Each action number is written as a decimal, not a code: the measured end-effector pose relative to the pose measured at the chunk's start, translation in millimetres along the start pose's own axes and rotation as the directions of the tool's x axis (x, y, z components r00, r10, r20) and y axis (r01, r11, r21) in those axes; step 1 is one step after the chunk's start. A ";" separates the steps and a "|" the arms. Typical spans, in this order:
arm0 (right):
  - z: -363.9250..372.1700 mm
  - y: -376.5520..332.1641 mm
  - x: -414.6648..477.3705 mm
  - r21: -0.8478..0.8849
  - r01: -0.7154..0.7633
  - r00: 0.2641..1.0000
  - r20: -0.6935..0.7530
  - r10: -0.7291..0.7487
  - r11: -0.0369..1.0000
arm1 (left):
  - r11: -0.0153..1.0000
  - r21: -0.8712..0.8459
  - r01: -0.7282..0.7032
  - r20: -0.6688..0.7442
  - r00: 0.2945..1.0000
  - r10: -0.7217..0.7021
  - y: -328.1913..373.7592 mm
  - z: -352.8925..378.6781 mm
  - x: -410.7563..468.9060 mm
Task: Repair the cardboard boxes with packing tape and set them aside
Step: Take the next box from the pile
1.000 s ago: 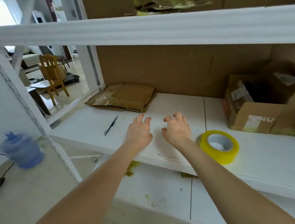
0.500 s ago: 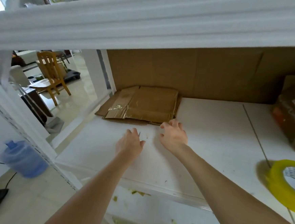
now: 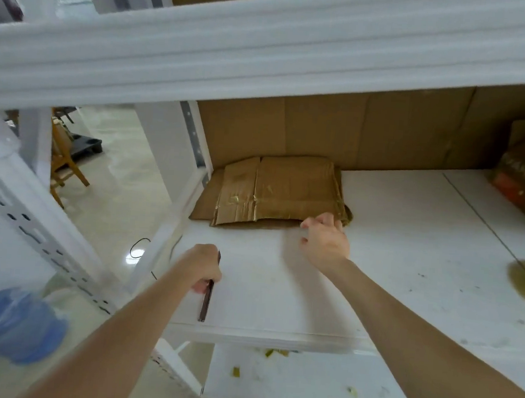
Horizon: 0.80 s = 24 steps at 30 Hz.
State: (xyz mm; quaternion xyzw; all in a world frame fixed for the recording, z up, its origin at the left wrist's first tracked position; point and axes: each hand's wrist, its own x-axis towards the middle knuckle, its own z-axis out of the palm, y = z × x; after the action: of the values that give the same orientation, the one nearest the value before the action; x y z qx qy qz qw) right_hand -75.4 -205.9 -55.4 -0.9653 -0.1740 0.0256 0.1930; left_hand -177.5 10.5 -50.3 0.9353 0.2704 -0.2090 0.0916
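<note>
While the left hand grips a slim dark tool above the shelf, the right hand curls its fingers round the near corner of the cardboard.

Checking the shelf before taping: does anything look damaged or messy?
The flattened cardboard boxes at the back look creased, with wrinkled old tape along a fold. Yellowish scraps litter the lower shelf.

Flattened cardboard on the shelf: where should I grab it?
Probably grip the flattened cardboard at its near right corner, from the front. It lies flat with its far edge against the back wall, so only near edges lift freely. The right hand is at that corner.
</note>
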 end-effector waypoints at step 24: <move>-39.2 60.1 83.6 0.893 -0.317 0.871 0.141 0.472 0.319 | 0.477 -0.846 -0.237 -0.441 0.814 -0.378 38.3 -45.0 88.3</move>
State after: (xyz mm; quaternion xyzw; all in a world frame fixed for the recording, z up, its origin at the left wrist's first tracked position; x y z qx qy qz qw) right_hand 27.2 -243.2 -40.6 -0.7229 0.1222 0.0897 0.6741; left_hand -73.6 32.6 -46.7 0.7572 0.3928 0.2478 0.4594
